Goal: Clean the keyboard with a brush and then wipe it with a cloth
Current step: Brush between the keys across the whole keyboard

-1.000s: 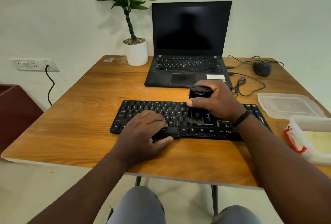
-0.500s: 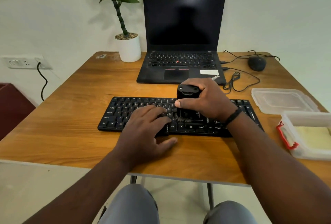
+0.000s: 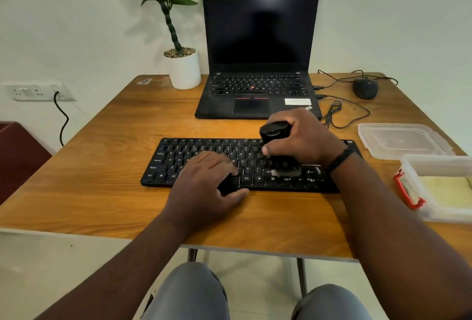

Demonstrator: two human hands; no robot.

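Both hands on the keyboard (image 3: pixel 204 152) mid-frame: right hand (image 3: pixel 301 140) grip wrapped round the brush (image 3: pixel 275 133), left hand (image 3: pixel 204 186) resting flat, fingers relaxed.

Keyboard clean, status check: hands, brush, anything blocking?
Right hand grips brush, bristles on keyboard right side. Left hand rests on keys. Cloth in container, untouched. Nothing blocking.

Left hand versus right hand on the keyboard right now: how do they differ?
The left hand lies low with fingers spread on the keys and thumb at the front edge of the keyboard; the right hand is raised, gripping the black brush. The left hand holds nothing and is bare-wristed; the right wears a dark wristband. Both are over the keyboard.
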